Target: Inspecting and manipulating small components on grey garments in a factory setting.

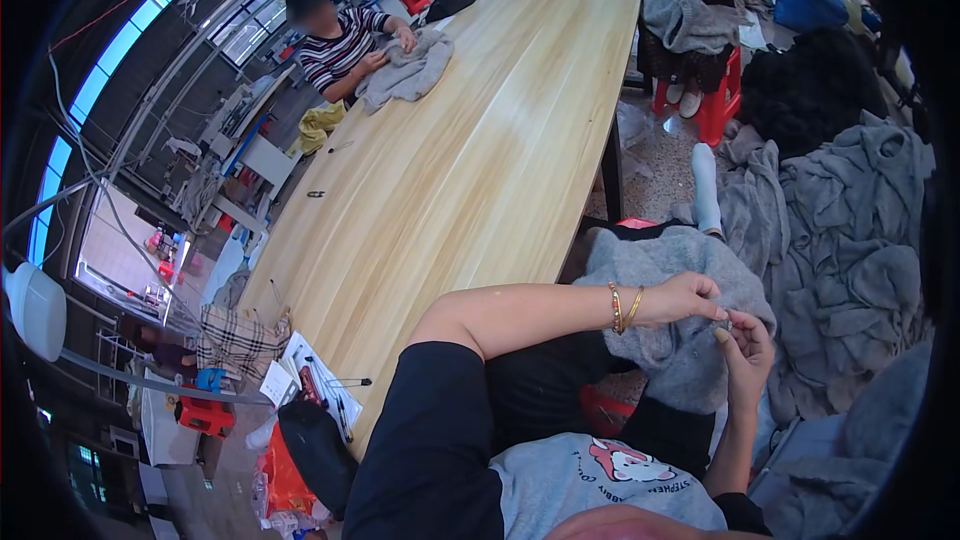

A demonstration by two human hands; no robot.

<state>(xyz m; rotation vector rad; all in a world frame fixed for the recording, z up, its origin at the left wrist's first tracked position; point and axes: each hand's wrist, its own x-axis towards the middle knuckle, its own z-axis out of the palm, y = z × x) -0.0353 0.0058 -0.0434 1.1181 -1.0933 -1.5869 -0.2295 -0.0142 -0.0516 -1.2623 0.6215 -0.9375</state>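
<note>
A grey knitted garment (655, 265) is spread over my lap, beyond the right edge of the table. My left hand (685, 298), with bangles on its wrist, reaches across from the left and pinches a bit of the knit. Close against it, my right hand (748, 348) grips the same piece between thumb and fingers. The fingertips of both hands nearly meet over the fabric. Whether a needle or thread is between them is too small to tell.
A long wooden table (470, 150) stretches away to my left. Grey garments (850, 230) lie heaped at my right, with a black pile (810, 85) behind. Two people handle grey knits across the table. Pens and papers (318, 380) and a black pouch (318, 455) sit at the near-left corner.
</note>
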